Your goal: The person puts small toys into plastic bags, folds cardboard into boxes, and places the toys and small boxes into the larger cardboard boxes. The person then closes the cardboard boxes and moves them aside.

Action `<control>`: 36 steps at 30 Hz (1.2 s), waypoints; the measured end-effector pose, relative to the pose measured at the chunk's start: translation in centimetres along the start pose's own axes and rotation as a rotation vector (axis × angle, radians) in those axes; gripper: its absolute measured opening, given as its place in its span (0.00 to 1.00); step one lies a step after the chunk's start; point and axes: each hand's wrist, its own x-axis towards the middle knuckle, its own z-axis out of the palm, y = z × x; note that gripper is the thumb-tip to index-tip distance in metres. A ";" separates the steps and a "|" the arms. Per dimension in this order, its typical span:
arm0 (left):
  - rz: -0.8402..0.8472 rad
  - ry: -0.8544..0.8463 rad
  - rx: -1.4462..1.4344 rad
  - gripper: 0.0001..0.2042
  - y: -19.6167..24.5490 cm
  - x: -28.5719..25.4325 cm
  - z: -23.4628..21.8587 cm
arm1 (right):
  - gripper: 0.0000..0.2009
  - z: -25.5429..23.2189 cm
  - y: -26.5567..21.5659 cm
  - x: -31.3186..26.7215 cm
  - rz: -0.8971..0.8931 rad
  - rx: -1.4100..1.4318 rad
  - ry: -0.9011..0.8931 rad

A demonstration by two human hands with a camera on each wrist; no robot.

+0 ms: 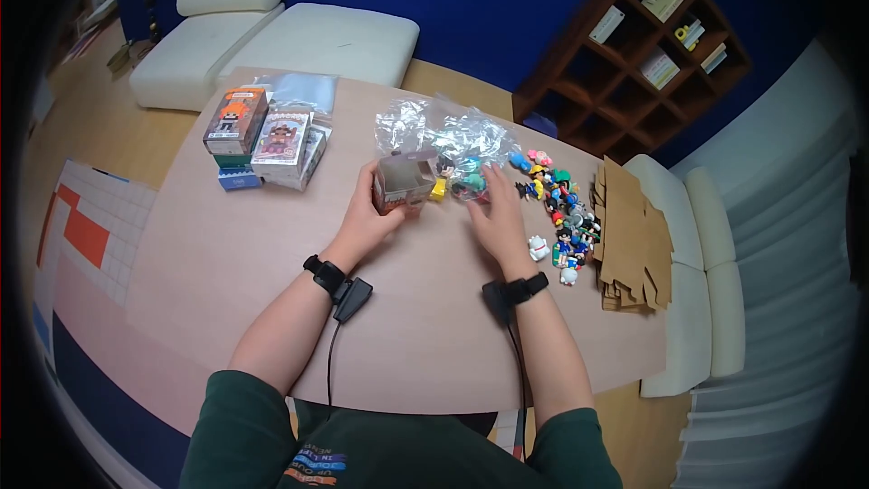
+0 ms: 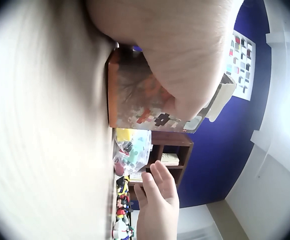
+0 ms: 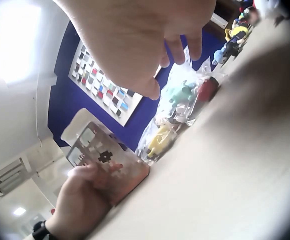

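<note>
My left hand point(image 1: 364, 220) grips a small brown-grey cardboard box point(image 1: 405, 183), thumb on the near side and fingers around its left. An orange edge and a pixel-like pattern show on the box point(image 2: 135, 95) in the left wrist view. Its top flap point(image 3: 76, 125) stands up in the right wrist view. To the right, my right hand point(image 1: 501, 226) hovers with loosely spread fingers and holds nothing. Just beyond it lie clear plastic bags point(image 1: 412, 127), with a yellow figure point(image 1: 439, 189) and green and red ones inside.
Loose toy figures point(image 1: 559, 195) crowd the table's right side, next to flattened brown cardboard point(image 1: 634, 240). At the back left, toy boxes point(image 1: 281, 140) are stacked beside a clear bag point(image 1: 303, 91). A wooden shelf point(image 1: 625, 45) and white seats point(image 1: 330, 41) stand beyond the table.
</note>
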 end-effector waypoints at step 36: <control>-0.481 -0.192 -0.337 0.23 2.0 -6.0 10.6 | 0.05 -0.5 -0.7 -9.6 0.206 0.829 -0.064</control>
